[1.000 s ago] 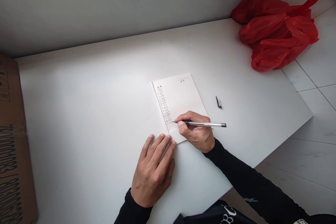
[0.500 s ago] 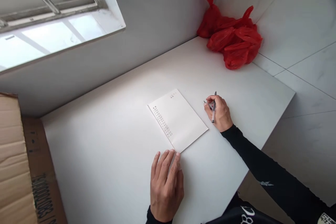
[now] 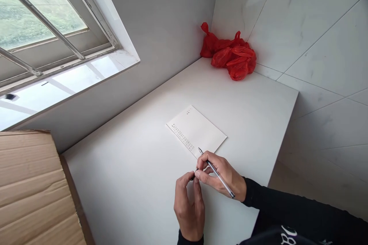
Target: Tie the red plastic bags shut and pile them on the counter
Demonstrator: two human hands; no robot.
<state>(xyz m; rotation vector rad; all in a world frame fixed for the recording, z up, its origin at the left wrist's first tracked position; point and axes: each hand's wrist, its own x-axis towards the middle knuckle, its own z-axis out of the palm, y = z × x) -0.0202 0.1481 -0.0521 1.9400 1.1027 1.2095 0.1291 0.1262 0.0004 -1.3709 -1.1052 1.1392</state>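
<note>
The upper left was filled by a framed window (image 3: 70, 11), crossed by metal bars (image 3: 43, 20), through which blurred greenery was seen. Daylight was let in there, and the pale sill (image 3: 66, 85) was marked by bright glare and darker bands. Below and beside the opening, a plain grey wall (image 3: 163, 15) was met by marbled tiling (image 3: 313, 23), which was divided by thin dark joints. Against the wall a white tabletop (image 3: 120, 172) was set, its surface softly and unevenly lit. Beyond its right edge, the lower area was left dimmer.

Notebook (image 3: 201, 128) and red bags (image 3: 235, 60) on white table (image 3: 129, 160)
</note>
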